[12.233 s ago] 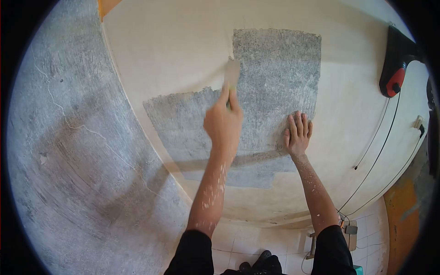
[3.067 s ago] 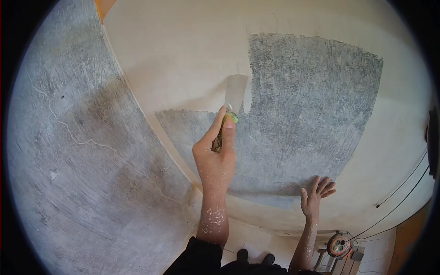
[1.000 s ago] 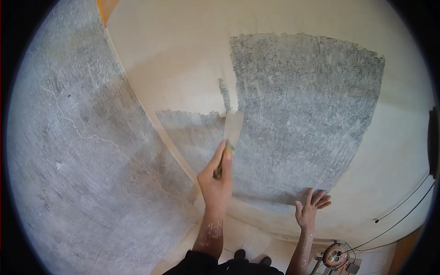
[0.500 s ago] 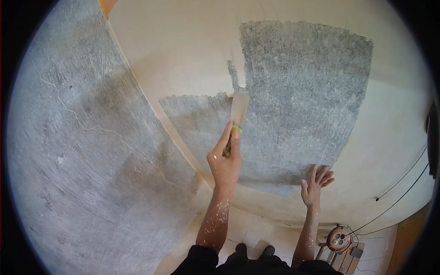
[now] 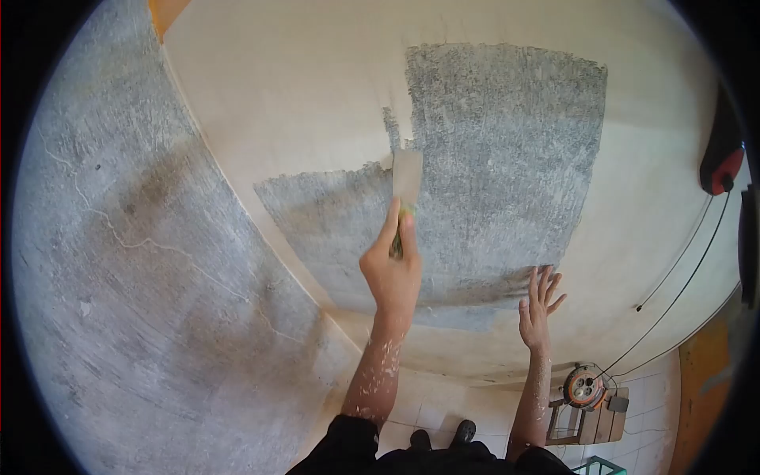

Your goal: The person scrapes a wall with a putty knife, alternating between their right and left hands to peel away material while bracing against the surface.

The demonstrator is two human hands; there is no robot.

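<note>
A scraper (image 5: 408, 178) with a wide flat blade is held by its handle in my left hand (image 5: 392, 265), fingers wrapped round it. The blade lies against the wall at the left edge of a large bare grey patch (image 5: 507, 158), beside cream paint (image 5: 301, 95). A narrow grey strip (image 5: 389, 127) runs up from near the blade tip. Lower right, my right hand (image 5: 540, 309) has its fingers spread, fingertips at the bottom edge of the grey patch, holding nothing. White flecks cover both forearms.
A rough grey wall (image 5: 134, 261) with a thin crack fills the left. An orange cable reel (image 5: 584, 386) sits on a wooden stool (image 5: 602, 423) at the lower right. Black cables (image 5: 673, 309) rise to a red and black object (image 5: 722, 166). Tiled floor (image 5: 499, 404) lies below.
The view has shifted, bringing the red and black object at right into sight. The scraper remains in my left hand near the same spot. My right hand's fingers point more upward.
</note>
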